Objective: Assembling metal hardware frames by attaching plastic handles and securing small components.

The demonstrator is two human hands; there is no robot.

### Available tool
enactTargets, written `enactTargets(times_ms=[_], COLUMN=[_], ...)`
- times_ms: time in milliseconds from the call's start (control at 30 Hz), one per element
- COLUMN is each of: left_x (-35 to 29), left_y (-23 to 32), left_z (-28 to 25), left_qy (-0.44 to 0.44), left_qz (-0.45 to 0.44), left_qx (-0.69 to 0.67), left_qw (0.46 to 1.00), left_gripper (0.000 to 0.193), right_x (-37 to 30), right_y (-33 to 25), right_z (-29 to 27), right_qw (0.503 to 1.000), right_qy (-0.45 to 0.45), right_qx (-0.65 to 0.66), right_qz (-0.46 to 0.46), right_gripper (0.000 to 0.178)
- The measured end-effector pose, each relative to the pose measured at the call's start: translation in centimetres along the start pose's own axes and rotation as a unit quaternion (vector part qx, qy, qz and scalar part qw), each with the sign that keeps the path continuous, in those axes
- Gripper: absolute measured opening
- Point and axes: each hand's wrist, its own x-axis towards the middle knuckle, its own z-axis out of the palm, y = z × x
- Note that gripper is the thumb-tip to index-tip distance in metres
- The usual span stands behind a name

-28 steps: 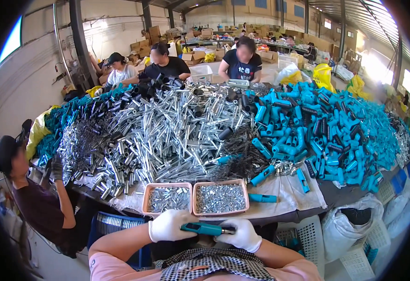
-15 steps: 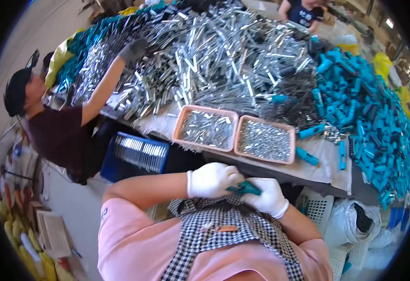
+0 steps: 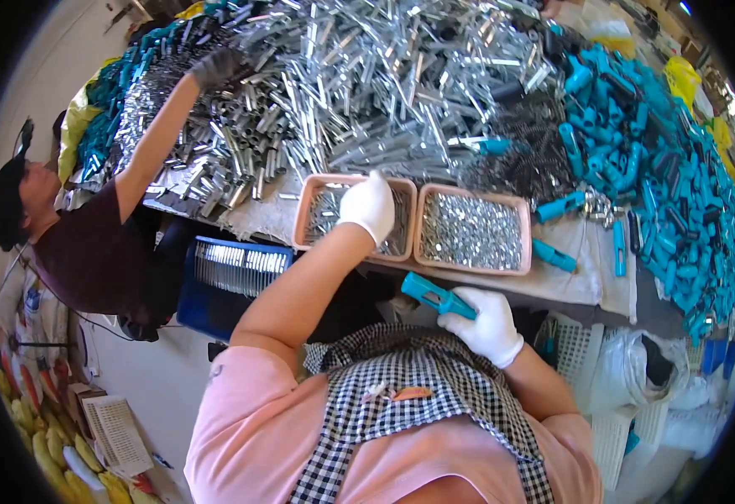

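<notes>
White gloves cover both my hands. My left hand (image 3: 369, 207) is over the left pink tray (image 3: 302, 220), at its small metal pins (image 3: 324, 210); its fingers are mostly hidden, so I cannot tell whether they grip any. In front of my apron, my right hand (image 3: 486, 323) is closed around one end of a teal plastic handle (image 3: 424, 291), whose other end points up and left. The right pink tray (image 3: 473, 269), full of smaller shiny metal parts (image 3: 470, 228), stands beside the left one.
Metal tubes (image 3: 367, 76) are heaped across the table, with dark springs (image 3: 523, 164) beside them. Teal handles (image 3: 619, 143) pile up at right, and several lie loose near the trays. A co-worker (image 3: 73, 244) reaches into the heap at left, near a blue crate (image 3: 195, 302) of metal pieces.
My left hand has left the teal handle and moved up and forward to the left tray. My right hand keeps the handle, now farther from the apron. The view has shifted slightly.
</notes>
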Motion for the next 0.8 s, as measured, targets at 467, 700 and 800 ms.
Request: enactTargets(times_ms=[467, 700, 800], left_x=[-11.5, -13.4, -13.3], left_y=[1.5, 1.9, 2.6], left_z=[-3.7, -0.7, -0.8], left_qy=[0.088, 0.082, 0.081], left_qz=[0.358, 0.455, 0.472], left_qx=[-0.244, -0.232, -0.216], left_qw=[0.897, 0.856, 0.851], left_gripper=[0.014, 0.014, 0.016], right_x=[-0.6, -1.3, -1.5], right_y=[-0.4, -1.5, -1.1], right_z=[0.2, 0.3, 0.0], right_qw=[0.996, 0.997, 0.997], right_qy=[0.054, 0.049, 0.055], right_qx=[-0.044, -0.030, -0.022], right_qz=[-0.052, -0.045, -0.049], right_gripper=[0.029, 0.031, 0.032])
